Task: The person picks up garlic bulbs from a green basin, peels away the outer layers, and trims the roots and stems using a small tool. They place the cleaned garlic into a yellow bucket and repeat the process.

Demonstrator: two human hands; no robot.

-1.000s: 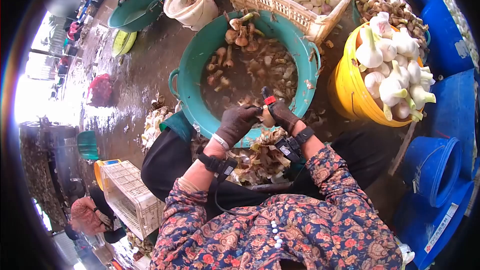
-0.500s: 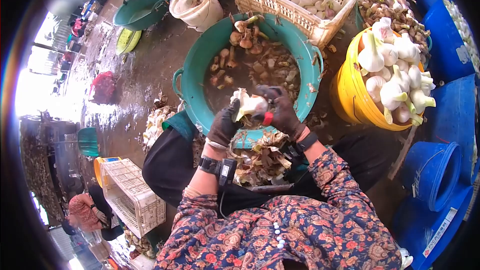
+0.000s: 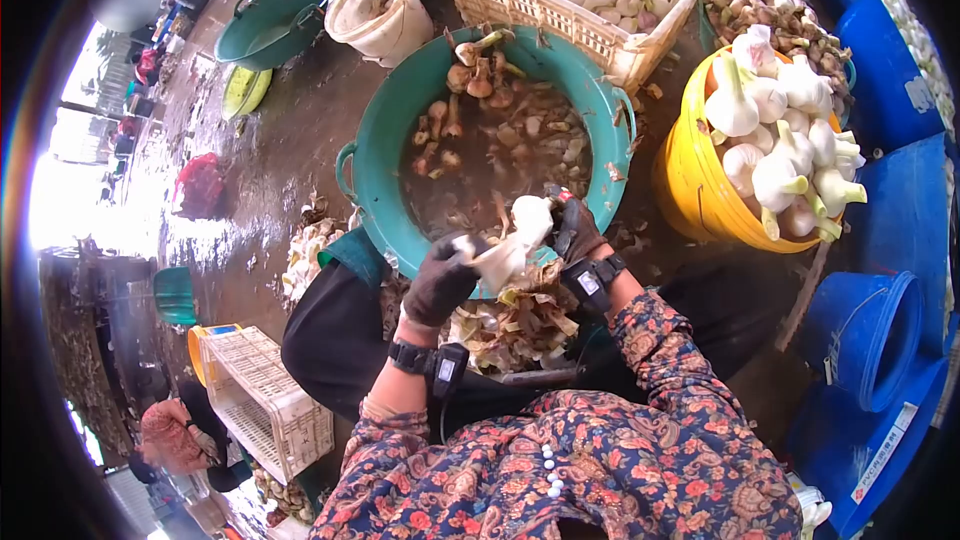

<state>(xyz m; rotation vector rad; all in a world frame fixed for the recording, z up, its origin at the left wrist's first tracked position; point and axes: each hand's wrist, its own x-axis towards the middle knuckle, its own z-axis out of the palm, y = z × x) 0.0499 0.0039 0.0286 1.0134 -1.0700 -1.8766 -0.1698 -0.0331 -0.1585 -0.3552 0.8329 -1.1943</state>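
Centre frame, over near rim of teal basin (image 3: 390, 155): garlic bulb (image 3: 530, 217) pinched in gloved right hand (image 3: 577, 232), outer skin (image 3: 493, 262) gripped in gloved left hand (image 3: 440, 282). Clasped together round the bulb half a second earlier, now drawn apart; skin judged nearly stripped off.

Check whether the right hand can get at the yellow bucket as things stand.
Probably yes: the yellow bucket stands open beside the right hand, nothing between them, though that hand grips a garlic bulb.

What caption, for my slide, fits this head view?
Gloved left hand and right hand peel a garlic bulb over a teal basin, yellow bucket alongside.
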